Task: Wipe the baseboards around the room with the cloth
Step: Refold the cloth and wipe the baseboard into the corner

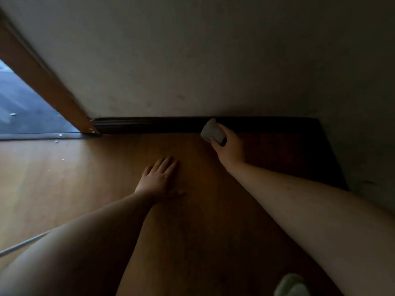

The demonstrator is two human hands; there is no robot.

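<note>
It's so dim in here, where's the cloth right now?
In the head view, the cloth sits right of centre, held in the right hand against the dark baseboard at the foot of the wall.

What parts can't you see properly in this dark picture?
- Head view: the baseboard behind the cloth, which covers it.
- The right hand fingertips, tucked around the cloth.
- The pale thing, cut off by the bottom edge.
- Dust on the baseboard: too dark to tell.
- The left hand palm, flat against the floor.
</note>
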